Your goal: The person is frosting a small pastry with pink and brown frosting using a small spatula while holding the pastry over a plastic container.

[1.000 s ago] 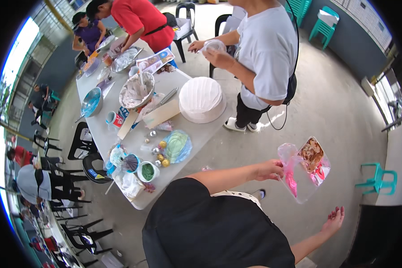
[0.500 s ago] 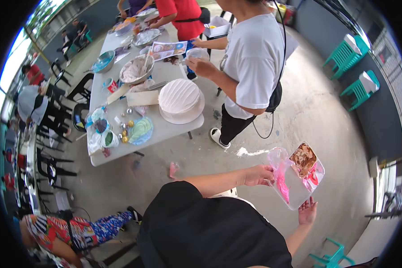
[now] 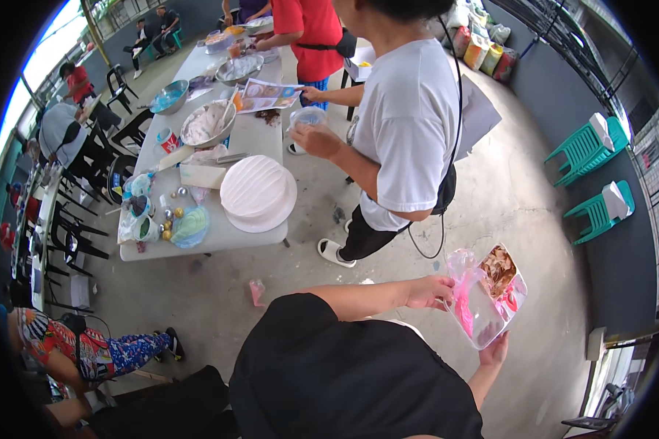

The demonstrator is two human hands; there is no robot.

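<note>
My left hand (image 3: pixel 430 292) grips the left edge of a translucent plastic tray (image 3: pixel 472 316). My right hand (image 3: pixel 494 350) holds the tray's lower right side, its fingertips partly hidden by it. Brown frosting (image 3: pixel 496 269) fills a compartment at the tray's upper end, with pink and red smears (image 3: pixel 510 298) beside it. A crumpled pink plastic bag (image 3: pixel 461 284) lies over the left part, next to my left fingers. Both forearms reach out from my black-clothed body at the lower middle of the head view.
A person in white (image 3: pixel 399 132) stands ahead beside a long table (image 3: pixel 143 249) bearing a white cake (image 3: pixel 256 190), bowls and decorations. Several other people work or sit behind and at left (image 3: pixel 132 358). Stacked green chairs (image 3: pixel 586 150) stand along the right wall. A pink piece (image 3: pixel 256 291) lies on the floor.
My right hand has risen from apart from the tray to holding it. The tray has shifted slightly. The view has turned, moving the table upward and leftward in the picture.
</note>
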